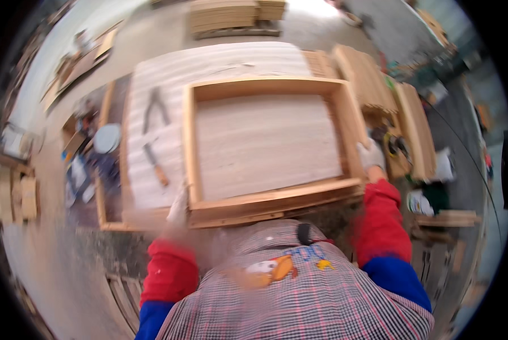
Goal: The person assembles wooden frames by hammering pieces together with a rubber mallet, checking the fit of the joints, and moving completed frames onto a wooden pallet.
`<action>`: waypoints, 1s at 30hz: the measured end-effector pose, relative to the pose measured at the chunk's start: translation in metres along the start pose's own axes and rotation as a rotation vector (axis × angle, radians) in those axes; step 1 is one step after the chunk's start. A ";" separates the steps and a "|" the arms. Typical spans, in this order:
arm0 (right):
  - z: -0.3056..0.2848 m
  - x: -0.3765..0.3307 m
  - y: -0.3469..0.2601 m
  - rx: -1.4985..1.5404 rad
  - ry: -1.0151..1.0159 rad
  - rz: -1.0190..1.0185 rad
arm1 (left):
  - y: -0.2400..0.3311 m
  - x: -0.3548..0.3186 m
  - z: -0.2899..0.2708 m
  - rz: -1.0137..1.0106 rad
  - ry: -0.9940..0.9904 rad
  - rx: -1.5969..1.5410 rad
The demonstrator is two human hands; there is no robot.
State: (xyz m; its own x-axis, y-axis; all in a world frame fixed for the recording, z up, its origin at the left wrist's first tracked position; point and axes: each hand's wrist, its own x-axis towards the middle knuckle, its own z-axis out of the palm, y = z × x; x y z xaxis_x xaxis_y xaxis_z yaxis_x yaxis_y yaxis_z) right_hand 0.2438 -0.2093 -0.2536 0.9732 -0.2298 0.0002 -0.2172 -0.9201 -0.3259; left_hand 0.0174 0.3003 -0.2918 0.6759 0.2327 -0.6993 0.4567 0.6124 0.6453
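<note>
A rectangular wooden frame (271,86) with tall sides, like a drawer box with no bottom showing, lies in front of me on a white foam sheet (282,59). My right hand (371,156), in a white glove, grips its right side, thumb over the top edge. At the near left corner, my gloved left hand (177,208) holds the frame's left side; it is slightly blurred. Left of the frame, a pair of pliers (155,109) with spread handles rests on the foam. Below the pliers lies a tool with a wooden handle (160,173), perhaps a chisel.
Stacked wooden panels (364,82) stand beyond the right side, near a yellow-and-black tape measure (394,144). On the left sit a round pale lid (107,138) and mixed clutter. A pallet of boards (223,17) is on the floor ahead. A dark cable (469,150) runs at right.
</note>
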 end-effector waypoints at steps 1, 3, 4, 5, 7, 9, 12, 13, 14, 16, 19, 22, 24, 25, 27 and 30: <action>0.003 0.001 0.010 0.085 -0.006 -0.003 | -0.002 0.016 -0.014 0.082 -0.016 0.079; 0.014 0.005 0.046 0.184 0.079 -0.015 | 0.026 0.007 -0.008 0.241 -0.105 0.369; 0.019 0.009 0.061 0.250 0.067 -0.022 | 0.037 0.011 -0.007 0.252 0.057 0.513; 0.017 0.008 0.050 0.150 0.035 -0.027 | 0.041 0.021 -0.023 0.543 0.270 0.842; 0.021 0.010 0.048 0.175 0.035 -0.033 | 0.044 0.045 -0.040 0.871 0.598 1.265; 0.022 0.012 0.045 0.191 0.051 -0.036 | 0.047 0.064 -0.037 0.965 0.850 1.441; 0.022 0.019 0.051 0.007 0.076 -0.013 | 0.056 0.101 -0.047 0.464 0.728 1.541; 0.015 0.010 0.029 -0.102 0.120 0.008 | 0.062 0.106 -0.059 0.411 0.663 1.423; 0.015 0.013 0.039 -0.038 0.137 -0.013 | 0.072 0.110 -0.068 0.464 0.545 1.083; 0.005 0.000 0.013 -0.065 0.301 -0.101 | 0.091 0.093 -0.061 0.485 0.083 -0.058; -0.014 -0.032 -0.069 0.053 0.432 -0.402 | 0.100 0.023 0.058 0.566 -0.125 -0.256; 0.010 -0.076 -0.129 1.124 -0.346 -0.311 | 0.060 -0.005 0.182 0.358 -0.265 0.080; 0.003 -0.103 -0.174 1.282 -0.699 -0.318 | 0.028 -0.001 0.225 0.364 -0.564 0.377; 0.008 -0.097 -0.172 1.295 -0.696 -0.279 | 0.015 0.001 0.244 0.736 -0.486 0.615; 0.018 -0.079 -0.164 1.319 -0.697 -0.208 | 0.002 0.000 0.259 0.870 -0.424 0.842; -0.008 -0.043 -0.137 1.038 -0.833 0.061 | 0.006 0.004 0.256 1.149 -0.437 1.057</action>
State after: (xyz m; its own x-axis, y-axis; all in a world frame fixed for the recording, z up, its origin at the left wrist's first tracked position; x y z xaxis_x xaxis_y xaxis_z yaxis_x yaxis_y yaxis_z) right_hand 0.2312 -0.0761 -0.2017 0.7997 0.3420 -0.4935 -0.4665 -0.1635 -0.8693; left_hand 0.1704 0.1117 -0.2121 0.9430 -0.1576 0.2932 -0.3312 -0.5320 0.7793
